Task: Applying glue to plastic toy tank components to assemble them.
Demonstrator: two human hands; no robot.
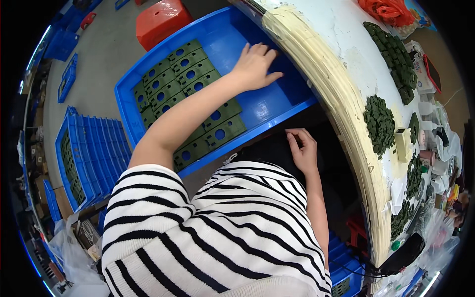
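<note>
My left hand (256, 67) reaches over the bare right part of a large blue plastic tray (262, 106), fingers spread and holding nothing. Flat dark green pieces with round holes (190, 74) lie in neat rows across the tray's left part. My left forearm hides some of them. My right hand (304, 149) is just outside the tray's near edge, above my lap. Its thumb and fingertips come together; whatever may be between them cannot be made out.
A white-topped table (336, 34) with a worn pale edge runs along the right, bearing heaps of small green pieces (379, 123) and a red plastic bag (388, 11). A red stool (162, 22) stands beyond the tray. Stacked blue trays (96, 148) are at the left.
</note>
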